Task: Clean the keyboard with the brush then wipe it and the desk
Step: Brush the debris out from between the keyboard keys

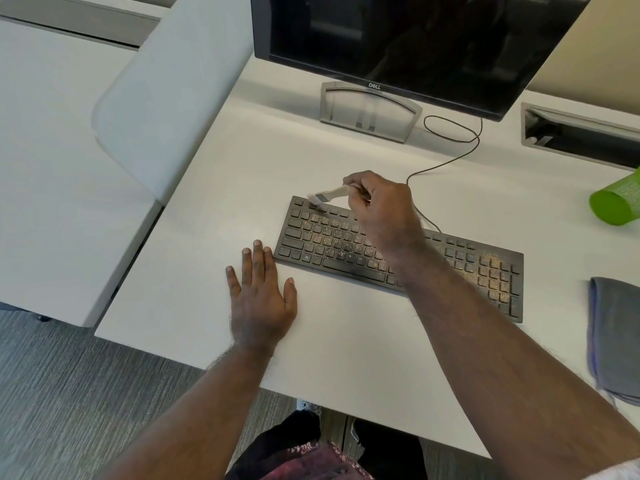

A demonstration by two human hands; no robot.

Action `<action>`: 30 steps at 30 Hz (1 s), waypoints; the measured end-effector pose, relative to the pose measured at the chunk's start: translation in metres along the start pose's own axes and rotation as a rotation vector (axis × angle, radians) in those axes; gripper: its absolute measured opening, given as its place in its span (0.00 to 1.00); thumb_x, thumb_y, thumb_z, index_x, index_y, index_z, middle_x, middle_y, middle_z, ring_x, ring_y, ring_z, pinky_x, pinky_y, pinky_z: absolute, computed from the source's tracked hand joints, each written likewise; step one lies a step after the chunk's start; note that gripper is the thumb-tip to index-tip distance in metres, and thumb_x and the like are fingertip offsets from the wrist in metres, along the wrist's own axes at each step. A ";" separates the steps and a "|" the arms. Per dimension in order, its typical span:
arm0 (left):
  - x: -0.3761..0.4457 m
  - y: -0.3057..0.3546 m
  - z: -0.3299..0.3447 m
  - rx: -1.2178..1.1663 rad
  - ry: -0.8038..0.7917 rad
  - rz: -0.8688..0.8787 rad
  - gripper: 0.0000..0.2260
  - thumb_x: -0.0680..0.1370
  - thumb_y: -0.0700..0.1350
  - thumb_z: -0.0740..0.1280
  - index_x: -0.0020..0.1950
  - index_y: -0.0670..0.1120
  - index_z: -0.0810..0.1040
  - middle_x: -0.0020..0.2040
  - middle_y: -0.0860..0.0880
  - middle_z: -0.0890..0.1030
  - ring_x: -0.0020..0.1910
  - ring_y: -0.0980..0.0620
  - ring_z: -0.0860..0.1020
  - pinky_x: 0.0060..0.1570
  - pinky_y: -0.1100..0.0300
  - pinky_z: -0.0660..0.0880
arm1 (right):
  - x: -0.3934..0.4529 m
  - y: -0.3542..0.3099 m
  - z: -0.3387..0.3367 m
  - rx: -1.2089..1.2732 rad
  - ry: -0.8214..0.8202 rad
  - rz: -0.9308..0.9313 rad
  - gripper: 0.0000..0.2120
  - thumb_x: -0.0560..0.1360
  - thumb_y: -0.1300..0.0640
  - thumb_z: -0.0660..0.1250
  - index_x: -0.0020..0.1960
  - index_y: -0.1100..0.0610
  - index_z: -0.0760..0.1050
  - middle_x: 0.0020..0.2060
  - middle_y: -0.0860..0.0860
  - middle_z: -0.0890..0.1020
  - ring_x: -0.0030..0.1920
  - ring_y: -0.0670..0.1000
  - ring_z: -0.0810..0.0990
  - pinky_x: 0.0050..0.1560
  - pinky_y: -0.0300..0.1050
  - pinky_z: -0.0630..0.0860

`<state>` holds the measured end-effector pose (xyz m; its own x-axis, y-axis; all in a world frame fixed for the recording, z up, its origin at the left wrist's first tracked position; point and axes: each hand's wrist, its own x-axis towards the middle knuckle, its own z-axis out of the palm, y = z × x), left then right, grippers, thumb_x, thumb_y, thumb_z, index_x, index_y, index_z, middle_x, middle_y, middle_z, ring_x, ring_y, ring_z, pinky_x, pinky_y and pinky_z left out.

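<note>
A black keyboard [450, 268] lies slanted on the white desk [242, 174], with brown crumbs scattered over its keys. My right hand [381, 209] reaches over the keyboard's upper left part and grips a small pale brush [327, 195]. The brush's bristles touch the top row of keys near the left corner. My left hand [259, 292] rests flat on the desk, fingers straight, just left of the keyboard's near left corner. A folded grey cloth [616, 337] lies at the right edge of the desk.
A dark monitor [398, 36] on a silver stand [370, 110] stands behind the keyboard, its cable [450, 161] looping across the desk. A green bottle [616, 202] lies at the right. A cable tray opening [581, 136] sits at the back right. A white divider panel [166, 98] borders the left.
</note>
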<state>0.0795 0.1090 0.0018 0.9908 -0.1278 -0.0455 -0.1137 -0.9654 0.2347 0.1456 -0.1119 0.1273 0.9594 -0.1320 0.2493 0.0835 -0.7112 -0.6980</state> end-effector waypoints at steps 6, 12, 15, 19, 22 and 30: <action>0.000 0.000 0.000 -0.001 0.006 -0.001 0.34 0.81 0.57 0.50 0.83 0.41 0.55 0.84 0.44 0.52 0.83 0.44 0.49 0.80 0.39 0.45 | -0.001 0.003 -0.007 -0.067 -0.026 0.009 0.09 0.79 0.59 0.66 0.56 0.58 0.82 0.37 0.46 0.81 0.27 0.36 0.71 0.30 0.26 0.64; 0.000 0.000 0.000 0.005 -0.001 0.002 0.34 0.81 0.57 0.49 0.83 0.41 0.54 0.84 0.44 0.51 0.83 0.45 0.48 0.80 0.39 0.45 | -0.004 0.001 -0.009 -0.028 -0.062 -0.005 0.09 0.79 0.58 0.66 0.56 0.58 0.82 0.37 0.44 0.80 0.30 0.39 0.75 0.30 0.32 0.71; 0.000 0.000 0.000 0.004 -0.002 0.001 0.34 0.81 0.57 0.49 0.83 0.41 0.53 0.84 0.44 0.51 0.83 0.45 0.48 0.80 0.40 0.45 | -0.005 0.003 -0.007 -0.050 -0.034 0.026 0.09 0.79 0.57 0.66 0.56 0.57 0.81 0.37 0.45 0.81 0.30 0.41 0.76 0.29 0.35 0.72; 0.000 0.001 -0.001 -0.001 0.000 0.002 0.34 0.81 0.57 0.49 0.83 0.41 0.54 0.84 0.44 0.51 0.83 0.44 0.49 0.80 0.40 0.45 | -0.004 0.000 -0.006 -0.042 -0.009 0.022 0.09 0.79 0.58 0.66 0.56 0.57 0.81 0.35 0.40 0.77 0.28 0.36 0.74 0.29 0.26 0.66; 0.000 0.000 -0.001 -0.005 0.003 0.000 0.34 0.81 0.57 0.49 0.83 0.41 0.54 0.84 0.44 0.51 0.83 0.44 0.49 0.80 0.39 0.45 | -0.006 -0.001 -0.006 -0.050 -0.039 -0.013 0.08 0.79 0.58 0.66 0.55 0.57 0.82 0.37 0.41 0.79 0.30 0.38 0.76 0.32 0.31 0.73; -0.001 0.000 -0.001 0.004 -0.005 0.000 0.34 0.81 0.57 0.49 0.83 0.41 0.54 0.84 0.44 0.51 0.83 0.44 0.49 0.80 0.39 0.45 | -0.009 -0.004 -0.009 -0.061 -0.063 -0.021 0.09 0.79 0.56 0.66 0.56 0.55 0.82 0.40 0.46 0.84 0.35 0.44 0.81 0.35 0.40 0.80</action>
<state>0.0788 0.1096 0.0030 0.9904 -0.1286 -0.0507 -0.1137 -0.9663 0.2310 0.1340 -0.1144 0.1341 0.9729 -0.0744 0.2191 0.0888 -0.7546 -0.6502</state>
